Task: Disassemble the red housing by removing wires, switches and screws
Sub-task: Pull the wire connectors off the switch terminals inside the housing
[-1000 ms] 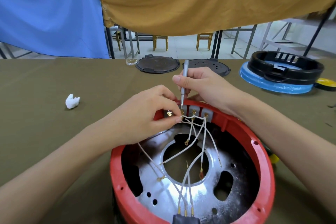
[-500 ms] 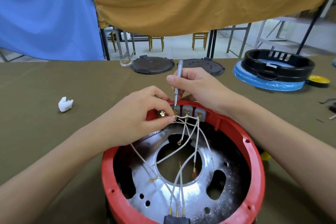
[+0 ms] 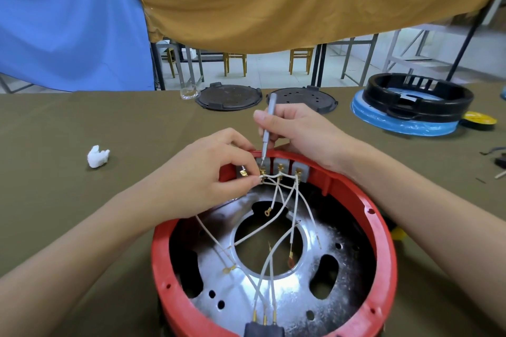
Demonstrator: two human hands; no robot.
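Observation:
The round red housing [image 3: 380, 241] lies open side up in front of me, with a silver metal plate [image 3: 287, 293] inside. Several white wires [image 3: 295, 213] with brass terminals run from grey switches [image 3: 298, 168] on the far inner wall to a dark connector [image 3: 262, 330] at the near rim. My right hand [image 3: 298, 131] grips a slim silver screwdriver [image 3: 267, 128], its tip down on the leftmost wired terminal. My left hand [image 3: 208, 175] pinches a white wire at that same terminal, just left of the tip.
Two dark round lids [image 3: 228, 97] [image 3: 304, 98] lie at the table's far edge. A black ring on a blue base [image 3: 410, 107] sits far right, beside a yellow disc [image 3: 479, 119]. A crumpled white wad [image 3: 97, 156] lies left. Small dark parts [image 3: 497, 156] lie at the right edge.
Both hands keep the same hold at the leftmost terminal. The view has shifted slightly; no wire has visibly come off.

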